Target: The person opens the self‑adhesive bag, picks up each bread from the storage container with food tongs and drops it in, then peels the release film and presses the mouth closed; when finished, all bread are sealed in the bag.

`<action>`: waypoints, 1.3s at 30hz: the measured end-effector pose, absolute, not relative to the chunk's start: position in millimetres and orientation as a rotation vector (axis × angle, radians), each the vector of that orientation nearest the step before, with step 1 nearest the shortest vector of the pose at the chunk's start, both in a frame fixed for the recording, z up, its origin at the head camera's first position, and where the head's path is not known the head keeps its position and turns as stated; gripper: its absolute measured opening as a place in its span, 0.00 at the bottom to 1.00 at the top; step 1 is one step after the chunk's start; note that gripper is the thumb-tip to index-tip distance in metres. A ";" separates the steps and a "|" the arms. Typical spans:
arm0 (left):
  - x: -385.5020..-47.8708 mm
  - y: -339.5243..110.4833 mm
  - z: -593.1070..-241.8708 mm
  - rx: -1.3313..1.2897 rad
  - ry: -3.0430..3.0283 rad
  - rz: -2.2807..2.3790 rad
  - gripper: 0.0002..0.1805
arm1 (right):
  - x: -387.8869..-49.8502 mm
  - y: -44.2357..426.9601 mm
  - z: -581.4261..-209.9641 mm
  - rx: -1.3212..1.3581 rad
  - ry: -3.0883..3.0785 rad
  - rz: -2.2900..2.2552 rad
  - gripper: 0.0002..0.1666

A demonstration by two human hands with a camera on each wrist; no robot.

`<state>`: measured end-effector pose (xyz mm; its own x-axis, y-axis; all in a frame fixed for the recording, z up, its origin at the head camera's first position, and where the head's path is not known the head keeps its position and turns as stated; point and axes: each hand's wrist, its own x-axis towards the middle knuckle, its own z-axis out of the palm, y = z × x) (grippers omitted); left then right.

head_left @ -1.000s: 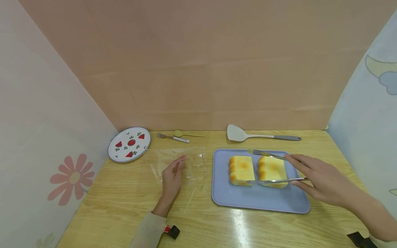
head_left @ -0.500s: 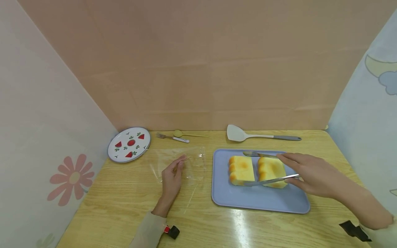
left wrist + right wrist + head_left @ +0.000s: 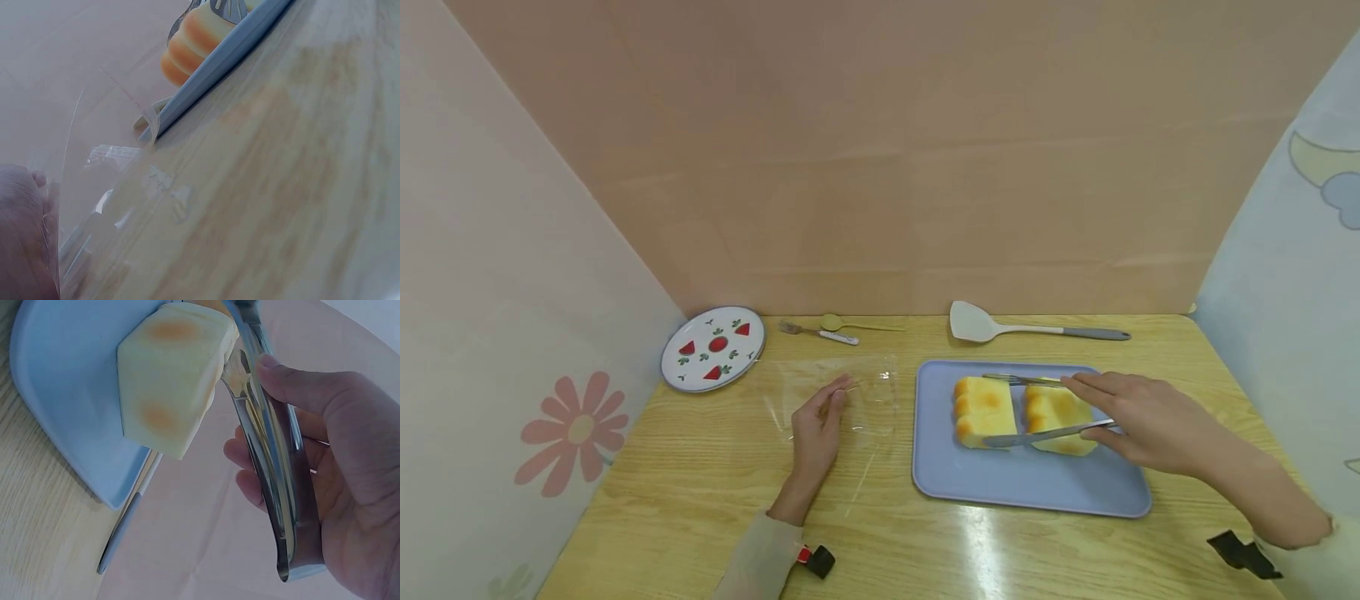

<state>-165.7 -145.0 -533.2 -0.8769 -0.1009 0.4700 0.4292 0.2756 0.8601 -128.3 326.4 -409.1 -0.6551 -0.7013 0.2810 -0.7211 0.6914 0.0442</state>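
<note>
My right hand (image 3: 1150, 421) holds metal food tongs (image 3: 275, 450) between thumb and fingers. In the head view, the tongs' spread arms reach over the right bread slice (image 3: 1063, 408), and their tips lie at the far and near sides of the left bread slice (image 3: 987, 412). Whether the tips touch that slice I cannot tell. Both slices rest on a blue tray (image 3: 1030, 492). My left hand (image 3: 817, 433) pinches the edge of a clear plastic bag (image 3: 876, 396) left of the tray. In the left wrist view, the bag's raised film (image 3: 103, 137) shows beside the hand.
A white plate with red fruit prints (image 3: 718, 346) lies at the back left. Beside it are a small fork (image 3: 816, 333) and a yellow spoon (image 3: 832, 322). A white spatula (image 3: 973, 323) with a grey handle lies behind the tray.
My right hand has moved left with the tongs, carrying their tips from the right slice to the left one. The tips have come closer together. My left hand stays still on the bag.
</note>
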 end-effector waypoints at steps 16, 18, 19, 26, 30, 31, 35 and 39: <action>-165.0 -146.7 -537.2 -0.297 -2.100 -1.634 0.12 | -131.2 315.4 -412.7 1.123 -2.538 0.215 0.49; -165.1 -146.7 -537.1 -0.298 -2.095 -1.635 0.12 | -131.1 311.0 -411.3 1.111 -2.528 0.235 0.49; -165.1 -146.6 -537.2 -0.298 -2.093 -1.634 0.12 | -131.2 308.7 -411.2 1.103 -2.523 0.243 0.49; -165.2 -144.3 -537.2 -0.314 -2.079 -1.651 0.11 | -128.6 294.1 -413.7 1.038 -2.506 0.301 0.49; -166.1 -143.9 -536.8 -0.306 -2.103 -1.631 0.12 | -127.2 285.2 -413.6 1.013 -2.509 0.305 0.49; -166.3 -143.9 -536.5 -0.303 -2.107 -1.624 0.12 | -126.9 282.7 -413.3 1.010 -2.510 0.304 0.49; -166.4 -144.2 -534.3 -0.307 -2.106 -1.617 0.12 | -126.4 270.3 -413.1 0.996 -2.513 0.307 0.51; -166.5 -145.0 -533.3 -0.320 -2.100 -1.611 0.12 | -125.5 255.8 -415.6 0.991 -2.481 0.296 0.52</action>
<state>-166.5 -145.0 -533.3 -0.8619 -0.0983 0.4975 0.4551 0.2828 0.8443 -125.5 255.8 -415.6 -0.6405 -0.5981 0.4816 -0.6945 0.7188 -0.0310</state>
